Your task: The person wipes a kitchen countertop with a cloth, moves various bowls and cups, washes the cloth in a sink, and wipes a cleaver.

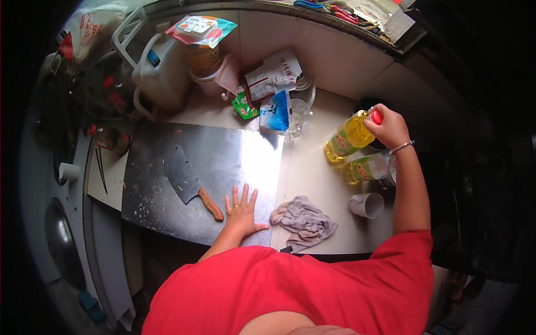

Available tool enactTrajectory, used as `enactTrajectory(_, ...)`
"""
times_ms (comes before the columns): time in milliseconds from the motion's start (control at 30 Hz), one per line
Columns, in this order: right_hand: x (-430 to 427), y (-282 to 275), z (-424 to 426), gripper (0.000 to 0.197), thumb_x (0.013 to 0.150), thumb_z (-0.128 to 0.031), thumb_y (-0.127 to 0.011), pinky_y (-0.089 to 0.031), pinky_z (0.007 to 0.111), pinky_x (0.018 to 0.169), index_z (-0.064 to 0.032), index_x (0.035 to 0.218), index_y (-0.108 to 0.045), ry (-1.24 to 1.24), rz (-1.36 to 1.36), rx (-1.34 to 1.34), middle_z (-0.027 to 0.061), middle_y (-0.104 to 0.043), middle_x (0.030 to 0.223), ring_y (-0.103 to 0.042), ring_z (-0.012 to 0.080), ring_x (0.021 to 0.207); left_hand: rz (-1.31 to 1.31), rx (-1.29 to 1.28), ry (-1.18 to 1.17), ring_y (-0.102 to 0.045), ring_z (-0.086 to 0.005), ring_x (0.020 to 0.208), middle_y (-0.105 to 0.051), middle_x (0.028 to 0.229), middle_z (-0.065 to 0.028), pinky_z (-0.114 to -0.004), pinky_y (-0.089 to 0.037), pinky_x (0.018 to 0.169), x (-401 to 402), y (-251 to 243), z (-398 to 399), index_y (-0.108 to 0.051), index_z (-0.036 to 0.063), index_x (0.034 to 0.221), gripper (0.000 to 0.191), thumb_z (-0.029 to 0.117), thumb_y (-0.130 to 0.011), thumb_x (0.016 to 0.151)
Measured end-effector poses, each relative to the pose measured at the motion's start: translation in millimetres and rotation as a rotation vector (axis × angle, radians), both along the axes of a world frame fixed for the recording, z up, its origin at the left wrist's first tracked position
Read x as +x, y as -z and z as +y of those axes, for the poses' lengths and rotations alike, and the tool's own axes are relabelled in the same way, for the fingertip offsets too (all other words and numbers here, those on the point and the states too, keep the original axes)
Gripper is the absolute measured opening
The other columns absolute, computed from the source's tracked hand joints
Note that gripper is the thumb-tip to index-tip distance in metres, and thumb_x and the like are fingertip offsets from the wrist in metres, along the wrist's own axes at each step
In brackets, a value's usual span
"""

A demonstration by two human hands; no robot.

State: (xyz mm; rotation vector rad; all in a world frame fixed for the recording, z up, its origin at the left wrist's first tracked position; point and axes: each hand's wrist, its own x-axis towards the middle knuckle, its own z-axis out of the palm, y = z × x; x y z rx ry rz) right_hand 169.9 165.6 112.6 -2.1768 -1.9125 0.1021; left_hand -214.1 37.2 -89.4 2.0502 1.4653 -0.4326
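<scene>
My right hand [389, 125] grips the red-capped top of a bottle of yellow cooking oil [349, 136] at the right of the counter. Just beside it stands a second oil bottle [366, 167], with much less oil in it. My left hand [242, 213] rests on a metal cutting board [234, 155], palm down and fingers spread, holding nothing. To the left of that hand lies a cleaver [184, 176] with a wooden handle, food scraps on its blade. A crumpled damp-looking cloth [303, 224] sits right of the board.
A white mug [367, 205] stands near the right front. Seasoning packets [274, 111], a glass jar [299, 111] and a large plastic jug [161, 71] crowd the back. At the left are a sauce bottle [109, 139], black chopsticks [101, 169] and a pot lid [63, 240].
</scene>
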Motion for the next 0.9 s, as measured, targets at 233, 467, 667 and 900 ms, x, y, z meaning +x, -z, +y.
enactTrajectory(233, -6.0, -9.9, 65.3, 0.036, 0.074, -0.039, -0.067, -0.053, 0.042, 0.072, -0.0063, 0.088, -0.064, 0.034, -0.073, 0.109, 0.0194, -0.067, 0.084, -0.066, 0.0355, 0.08, 0.017, -0.01, 0.002, 0.014, -0.0384, 0.145, 0.004, 0.16, -0.0135, -0.059, 0.006, 0.112, 1.5, -4.4, 1.3, -0.013, 0.0182, 0.154, 0.124, 0.067, -0.076, 0.059)
enactTrajectory(467, -8.5, -2.9, 122.6, 0.043, 0.078, -0.046, -0.066, -0.052, 0.041, 0.08, -0.009, 0.1, -0.063, 0.18, -0.16, 0.01, 0.0167, -0.069, 0.097, -0.066, 0.0322, 0.092, 0.015, 0.002, 0.005, 0.012, -0.0388, 0.145, 0.003, 0.16, -0.0138, -0.059, 0.005, 0.113, 1.3, -3.6, 0.4, -0.013, 0.0175, 0.154, 0.124, 0.067, -0.076, 0.059)
enactTrajectory(667, -10.1, 14.5, 144.7, 0.045, 0.083, -0.044, -0.063, -0.05, 0.039, 0.087, -0.008, 0.111, -0.06, 0.211, -0.034, -0.059, 0.0181, -0.067, 0.107, -0.064, 0.0325, 0.102, -0.006, 0.018, 0.02, 0.014, -0.041, 0.144, 0.006, 0.159, -0.0162, -0.06, 0.006, 0.112, -0.8, 6.6, -1.1, -0.01, 0.0143, 0.154, 0.13, 0.071, -0.075, 0.056)
enactTrajectory(900, -1.1, -7.0, 115.2, 0.05, 0.087, -0.041, -0.061, -0.047, 0.038, 0.094, -0.0081, 0.125, -0.058, -0.032, 0.022, -0.082, 0.019, -0.064, 0.116, -0.061, 0.0328, 0.108, -0.007, 0.017, 0.006, 0.012, -0.0384, 0.145, 0.004, 0.16, -0.0133, -0.059, 0.004, 0.113, -0.3, 2.9, 0.2, -0.012, 0.0176, 0.154, 0.126, 0.069, -0.075, 0.058)
